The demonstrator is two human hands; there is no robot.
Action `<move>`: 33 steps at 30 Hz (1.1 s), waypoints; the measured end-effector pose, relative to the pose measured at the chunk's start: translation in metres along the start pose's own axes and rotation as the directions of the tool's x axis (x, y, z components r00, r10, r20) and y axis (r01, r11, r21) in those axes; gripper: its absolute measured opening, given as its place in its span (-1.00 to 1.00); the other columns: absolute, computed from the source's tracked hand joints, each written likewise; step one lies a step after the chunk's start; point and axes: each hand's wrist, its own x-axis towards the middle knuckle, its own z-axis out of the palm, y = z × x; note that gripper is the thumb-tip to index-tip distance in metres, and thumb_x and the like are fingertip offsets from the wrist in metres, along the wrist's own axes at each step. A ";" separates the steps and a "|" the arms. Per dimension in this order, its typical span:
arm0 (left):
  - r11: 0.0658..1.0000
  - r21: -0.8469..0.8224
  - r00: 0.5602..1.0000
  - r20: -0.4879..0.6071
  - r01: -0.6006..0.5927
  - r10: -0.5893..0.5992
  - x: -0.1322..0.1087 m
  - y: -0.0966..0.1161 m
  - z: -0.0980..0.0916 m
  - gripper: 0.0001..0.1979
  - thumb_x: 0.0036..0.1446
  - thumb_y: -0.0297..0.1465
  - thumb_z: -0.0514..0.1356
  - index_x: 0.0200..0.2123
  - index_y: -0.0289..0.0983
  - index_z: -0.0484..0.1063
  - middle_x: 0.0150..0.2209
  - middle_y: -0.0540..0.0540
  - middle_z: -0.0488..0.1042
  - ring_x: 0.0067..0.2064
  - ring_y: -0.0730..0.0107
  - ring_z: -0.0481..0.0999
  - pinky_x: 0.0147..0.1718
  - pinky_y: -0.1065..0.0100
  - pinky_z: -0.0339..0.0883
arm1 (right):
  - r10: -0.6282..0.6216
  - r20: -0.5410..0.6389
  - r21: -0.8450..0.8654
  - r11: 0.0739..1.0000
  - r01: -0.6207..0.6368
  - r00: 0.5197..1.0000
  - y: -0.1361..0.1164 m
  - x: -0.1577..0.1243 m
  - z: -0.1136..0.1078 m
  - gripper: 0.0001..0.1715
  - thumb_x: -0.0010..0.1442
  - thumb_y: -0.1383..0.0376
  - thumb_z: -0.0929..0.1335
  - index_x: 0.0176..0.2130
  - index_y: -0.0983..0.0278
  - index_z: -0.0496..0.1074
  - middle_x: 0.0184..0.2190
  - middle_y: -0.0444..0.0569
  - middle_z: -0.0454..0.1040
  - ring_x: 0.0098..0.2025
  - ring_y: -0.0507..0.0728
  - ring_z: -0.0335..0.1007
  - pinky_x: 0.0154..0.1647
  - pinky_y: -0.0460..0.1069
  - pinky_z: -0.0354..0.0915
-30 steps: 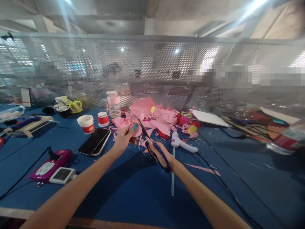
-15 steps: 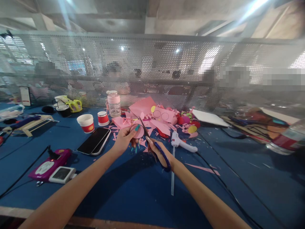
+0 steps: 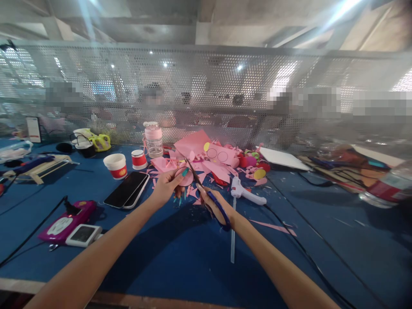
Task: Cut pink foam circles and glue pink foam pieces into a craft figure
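My left hand (image 3: 167, 186) pinches a small round pink paper piece (image 3: 187, 177) with a pencilled circle on it, thumb on top, fingers beneath. My right hand (image 3: 216, 206) is wrapped through the blue handles of a pair of scissors (image 3: 206, 193). Their dark blades point up and away, reaching the right edge of the pink piece. Both hands hover just above the blue table (image 3: 180, 257), in front of a heap of pink paper scraps (image 3: 206, 161).
A white glue gun (image 3: 246, 193) with a glue stick (image 3: 232, 234) lies right of my hands. Two phones (image 3: 127, 191), a red-and-white paper cup (image 3: 116, 166), a small cup (image 3: 139, 159) and a pink bottle (image 3: 153, 139) stand left. A purple power strip (image 3: 66, 222) and cables lie nearby. A perforated screen (image 3: 206, 94) backs the table.
My left hand has turned the pink piece slightly and the scissors have shifted a little along its edge. Both hands have stayed in much the same place.
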 end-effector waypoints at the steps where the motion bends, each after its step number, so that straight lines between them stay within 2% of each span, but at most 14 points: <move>1: 1.000 0.002 1.000 0.000 0.001 -0.001 0.000 0.000 0.000 -0.59 -0.09 -0.07 0.20 -0.44 -0.35 0.35 -0.72 0.06 0.36 -0.78 0.56 0.29 -0.79 0.53 0.11 | -0.002 -0.008 -0.025 1.000 0.002 1.000 -0.001 0.000 0.000 -0.44 0.13 -0.16 0.12 -0.49 0.25 0.22 -0.66 -0.18 0.14 -0.54 0.02 0.16 -0.57 -0.09 0.10; 11: 1.000 0.017 1.000 0.020 -0.008 0.007 0.002 -0.004 -0.001 -0.58 -0.06 -0.06 0.17 -0.43 -0.35 0.33 -0.71 0.06 0.36 -0.77 0.56 0.30 -0.79 0.53 0.14 | -0.060 -0.008 -0.105 0.993 0.059 0.998 -0.001 -0.001 0.000 -0.40 0.14 -0.17 0.08 -0.52 0.25 0.19 -0.66 -0.19 0.09 -0.55 0.00 0.12 -0.56 -0.09 0.12; 21: 1.000 0.016 1.000 0.024 0.017 -0.017 0.002 0.002 -0.003 -0.57 -0.12 -0.04 0.21 -0.54 -0.33 0.30 -0.75 0.07 0.32 -0.79 0.57 0.26 -0.80 0.52 0.10 | -0.053 -0.004 -0.118 0.992 0.052 0.999 -0.004 -0.001 -0.002 -0.41 0.16 -0.12 0.12 -0.35 0.29 0.36 -0.67 -0.19 0.08 -0.56 0.00 0.09 -0.57 -0.10 0.07; 33: 1.000 -0.005 0.999 0.027 0.024 -0.024 0.003 0.001 -0.003 -0.58 -0.14 -0.05 0.23 -0.56 -0.33 0.30 -0.75 0.07 0.33 -0.80 0.60 0.24 -0.81 0.54 0.08 | -0.040 -0.006 -0.110 0.993 0.039 0.999 -0.006 -0.002 -0.001 -0.37 0.16 -0.14 0.09 -0.38 0.32 0.33 -0.67 -0.21 0.06 -0.57 -0.02 0.02 -0.60 -0.10 0.02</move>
